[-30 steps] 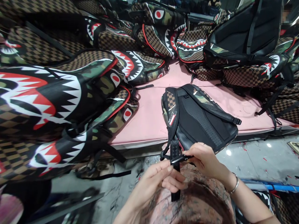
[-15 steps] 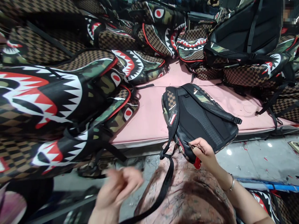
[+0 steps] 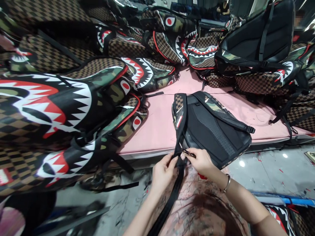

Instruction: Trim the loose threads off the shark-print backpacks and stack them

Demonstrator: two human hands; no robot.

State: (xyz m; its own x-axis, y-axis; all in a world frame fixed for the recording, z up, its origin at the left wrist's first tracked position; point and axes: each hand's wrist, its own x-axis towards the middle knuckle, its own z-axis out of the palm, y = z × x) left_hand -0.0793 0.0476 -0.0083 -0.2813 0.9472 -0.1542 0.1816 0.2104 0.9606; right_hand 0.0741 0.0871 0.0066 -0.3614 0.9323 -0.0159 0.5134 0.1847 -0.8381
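A backpack lies back panel up at the pink table's near edge, its checkered and camouflage straps showing. My left hand pinches the black webbing strap near the backpack's lower left corner. Close beside it, my right hand is closed on a small dark tool, which looks like thread snips, its tip at the strap. The long strap end hangs down over my patterned clothing. A red piece shows below my right wrist.
Shark-mouth backpacks are piled on the left, and more bags are stacked at the back right. The pink table runs between them. A person is far behind. Thread scraps lie on the grey floor.
My left hand has moved up and right from the lower left and taken hold of the strap. My right hand has shifted left with the tool, to the strap.
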